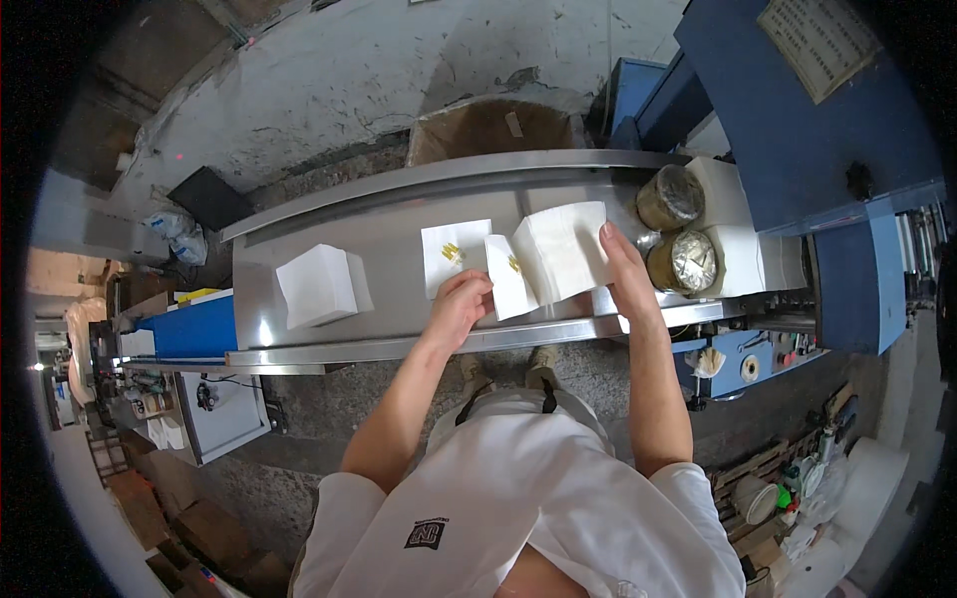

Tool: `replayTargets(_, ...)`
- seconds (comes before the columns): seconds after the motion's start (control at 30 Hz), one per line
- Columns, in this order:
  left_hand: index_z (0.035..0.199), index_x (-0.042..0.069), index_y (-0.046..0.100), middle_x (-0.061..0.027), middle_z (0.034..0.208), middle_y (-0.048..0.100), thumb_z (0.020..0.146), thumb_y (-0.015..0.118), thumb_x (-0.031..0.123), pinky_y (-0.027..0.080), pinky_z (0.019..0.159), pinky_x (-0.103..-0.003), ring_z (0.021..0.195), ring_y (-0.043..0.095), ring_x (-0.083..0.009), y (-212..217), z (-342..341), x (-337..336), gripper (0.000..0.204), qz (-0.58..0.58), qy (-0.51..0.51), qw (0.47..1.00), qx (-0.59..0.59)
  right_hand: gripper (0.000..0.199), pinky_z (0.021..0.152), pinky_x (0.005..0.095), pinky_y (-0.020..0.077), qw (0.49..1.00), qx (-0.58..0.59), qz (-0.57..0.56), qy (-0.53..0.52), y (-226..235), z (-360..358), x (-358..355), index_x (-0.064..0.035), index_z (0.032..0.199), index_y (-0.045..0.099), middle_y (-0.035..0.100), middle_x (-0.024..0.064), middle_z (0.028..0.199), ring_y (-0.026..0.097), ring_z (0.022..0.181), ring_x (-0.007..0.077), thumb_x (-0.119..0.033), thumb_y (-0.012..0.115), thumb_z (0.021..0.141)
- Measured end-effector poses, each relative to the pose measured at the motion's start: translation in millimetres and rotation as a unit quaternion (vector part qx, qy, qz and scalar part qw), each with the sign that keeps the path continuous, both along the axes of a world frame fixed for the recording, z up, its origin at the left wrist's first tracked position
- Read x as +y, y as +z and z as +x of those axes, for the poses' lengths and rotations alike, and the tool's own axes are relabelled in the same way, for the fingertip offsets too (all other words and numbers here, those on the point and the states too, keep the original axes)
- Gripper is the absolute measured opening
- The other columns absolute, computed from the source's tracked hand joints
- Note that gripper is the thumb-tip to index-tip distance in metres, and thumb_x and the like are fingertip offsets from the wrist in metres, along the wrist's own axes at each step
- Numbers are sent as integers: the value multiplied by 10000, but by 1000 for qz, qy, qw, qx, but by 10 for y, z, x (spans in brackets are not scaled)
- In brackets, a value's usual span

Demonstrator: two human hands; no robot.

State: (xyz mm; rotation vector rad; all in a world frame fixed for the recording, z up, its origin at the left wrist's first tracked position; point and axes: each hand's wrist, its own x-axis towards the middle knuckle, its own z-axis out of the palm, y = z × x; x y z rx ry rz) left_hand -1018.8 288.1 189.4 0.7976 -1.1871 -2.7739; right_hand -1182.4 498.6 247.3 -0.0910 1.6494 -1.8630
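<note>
From where I stand, the left hand point(461, 307) pinches the edge of a gold-marked sheet point(511, 296) and the right hand point(627, 271) has its grip on the right side of the white stack point(564, 254) beside it, over the counter point(391, 274), left of two jars point(682, 261).

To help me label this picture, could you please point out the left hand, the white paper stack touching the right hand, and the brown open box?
Left hand point(459, 307): head view, back of the hand.
White paper stack point(564, 253): head view, broad white face.
Brown open box point(455, 130): head view, inner surface.
</note>
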Motion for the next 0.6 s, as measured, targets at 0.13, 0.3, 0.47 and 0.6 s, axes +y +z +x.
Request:
replayTargets(0.13,1018,13,593,-90,999,644,920,543,97,543,877,-368,949,653,-209,46,32,-9,139,3,12,1000,-17,840,1088,335,333,1000,-7,0,-11,17,16,-8,104,1467,280,455,217,1428,449,1308,253,-495,573,955)
replayTargets(0.3,1118,8,593,-80,1015,648,962,570,248,539,838,-317,937,648,-170,392,-35,114,287,-16,33,999,-34,869,1116,356,300,1000,4,15,-7,-110,-27,31,112,1466,272,414,251,1457,401,1355,292,-520,569,948)
replayTargets(0.47,1163,-9,589,-57,998,652,968,602,382,502,738,-247,859,622,-109,402,-92,127,437,-159,-14,985,-66,856,1122,363,293,1000,20,12,5,-164,-37,41,113,1458,292,402,263,1464,387,1366,304,-520,563,950)
replayTargets(0.6,1123,-38,579,-64,942,643,920,681,383,491,618,-256,818,603,-92,678,-335,316,478,-254,-30,966,-47,838,1112,356,304,1000,26,9,14,-131,-1,35,88,1463,314,431,239,1450,411,1347,288,-522,567,947)
